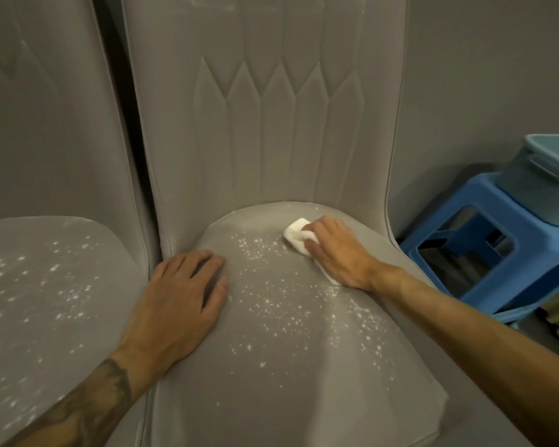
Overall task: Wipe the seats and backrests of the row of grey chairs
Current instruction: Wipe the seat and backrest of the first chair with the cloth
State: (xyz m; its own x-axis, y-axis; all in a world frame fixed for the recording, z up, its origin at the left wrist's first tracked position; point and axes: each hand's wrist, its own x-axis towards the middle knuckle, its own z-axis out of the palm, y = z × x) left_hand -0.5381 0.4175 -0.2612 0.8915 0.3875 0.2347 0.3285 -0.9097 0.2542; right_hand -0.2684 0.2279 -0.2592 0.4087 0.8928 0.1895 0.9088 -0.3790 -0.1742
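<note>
The right hand (339, 250) has its grip closed on a folded white cloth (296, 235) near the back edge of the speckled grey fabric seat (288, 333), while the left hand (181, 291) lies flat, grip wide, at its left edge.

Just beyond the right grip (336, 253), which clasps a cloth (299, 235), the backrest (271, 124) rises and blocks the way. Right of the grip the seat (288, 366) drops off, with a blue stool (484, 221) near. Left of it lies open seat, up to the flat left grip (178, 301). The seat nearer the person is free too.
</note>
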